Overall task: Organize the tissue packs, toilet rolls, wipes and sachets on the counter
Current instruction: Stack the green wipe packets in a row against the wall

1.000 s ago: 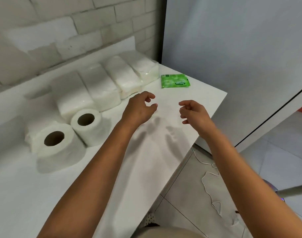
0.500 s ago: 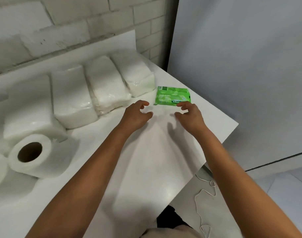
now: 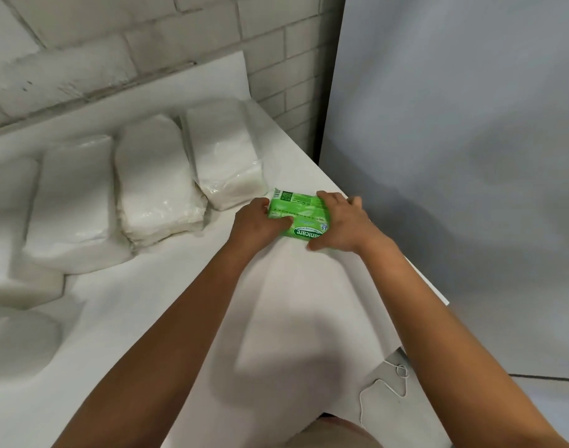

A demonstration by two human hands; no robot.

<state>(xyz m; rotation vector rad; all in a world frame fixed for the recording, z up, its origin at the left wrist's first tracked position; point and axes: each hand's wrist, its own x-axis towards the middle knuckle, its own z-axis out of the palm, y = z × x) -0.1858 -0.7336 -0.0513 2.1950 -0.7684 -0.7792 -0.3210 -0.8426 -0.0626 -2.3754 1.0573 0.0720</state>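
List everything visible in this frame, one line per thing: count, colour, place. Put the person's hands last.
wipes pack: one, green, near the counter's right edge, held between both hands.
tissue packs: at least three clear in a row, white in clear wrap, along the back of the counter; a fourth shape farther left is too blurred to be sure.
toilet rolls: blurred white shapes at the far left; count unclear.
counter: one, white, running from the brick wall toward the camera.
brick wall: white-painted, behind the counter.
panel: one, grey, right of the counter.
cord: one, white, on the floor lower right.
left hand: grips the pack's left end.
right hand: grips the pack's right end.
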